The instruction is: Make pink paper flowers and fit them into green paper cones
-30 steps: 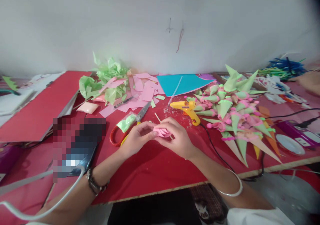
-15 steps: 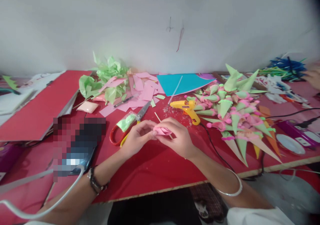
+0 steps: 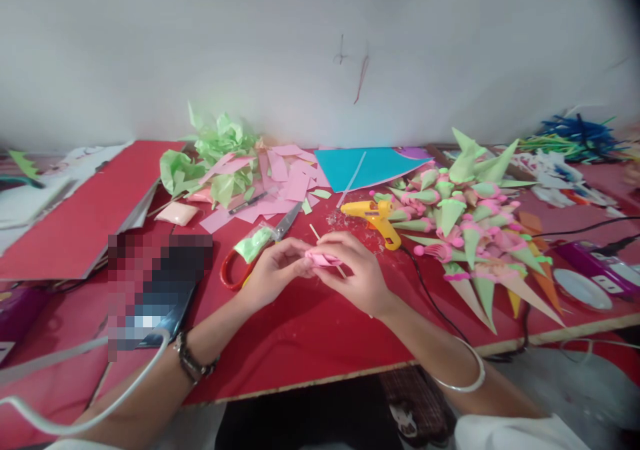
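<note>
Pink folded piece [image 3: 323, 259] is pinched at one end by our left hand [image 3: 273, 273] and clasped in our right hand [image 3: 364, 282] over the red table [image 3: 305, 337], probably so the layers don't spring open, though fingers hide loads, and the yellow glue gun [image 3: 379, 221] lies just beyond, within easy reach.

pink paper piece [image 3: 324, 259] | folded, layered | roughly level | pinched between left hand [image 3: 274, 272] and right hand [image 3: 356, 273]
</note>
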`<move>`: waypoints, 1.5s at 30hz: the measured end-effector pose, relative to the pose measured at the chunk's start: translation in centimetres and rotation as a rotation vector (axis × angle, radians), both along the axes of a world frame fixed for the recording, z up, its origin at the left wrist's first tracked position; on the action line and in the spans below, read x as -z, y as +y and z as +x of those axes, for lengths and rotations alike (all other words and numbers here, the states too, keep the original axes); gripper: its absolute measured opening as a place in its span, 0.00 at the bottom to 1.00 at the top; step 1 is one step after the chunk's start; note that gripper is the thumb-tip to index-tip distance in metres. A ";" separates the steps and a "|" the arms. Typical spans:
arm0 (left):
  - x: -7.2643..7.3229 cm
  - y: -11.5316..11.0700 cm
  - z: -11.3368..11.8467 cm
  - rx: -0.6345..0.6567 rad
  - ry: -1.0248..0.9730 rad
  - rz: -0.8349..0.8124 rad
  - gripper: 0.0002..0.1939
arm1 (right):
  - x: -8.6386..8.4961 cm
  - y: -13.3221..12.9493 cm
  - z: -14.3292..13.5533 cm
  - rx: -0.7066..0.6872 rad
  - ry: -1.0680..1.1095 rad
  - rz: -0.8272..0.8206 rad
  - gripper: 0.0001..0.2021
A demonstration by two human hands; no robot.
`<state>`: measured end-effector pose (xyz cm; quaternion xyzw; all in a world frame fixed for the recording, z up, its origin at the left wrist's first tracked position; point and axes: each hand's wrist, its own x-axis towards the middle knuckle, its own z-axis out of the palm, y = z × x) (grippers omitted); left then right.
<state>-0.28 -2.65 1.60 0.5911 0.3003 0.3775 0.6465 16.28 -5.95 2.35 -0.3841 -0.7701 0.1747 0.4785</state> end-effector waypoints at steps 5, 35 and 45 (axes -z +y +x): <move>0.1 0.1 0.0 0.059 -0.047 -0.080 0.12 | 0.0 0.1 0.1 -0.068 0.002 -0.001 0.12; -0.4 2.1 -2.3 -0.155 0.961 0.924 0.21 | -0.2 0.5 0.2 0.008 0.149 -0.068 0.07; 0.8 2.2 -2.0 -0.156 1.246 1.110 0.17 | 0.2 0.9 0.3 0.078 0.288 -0.165 0.08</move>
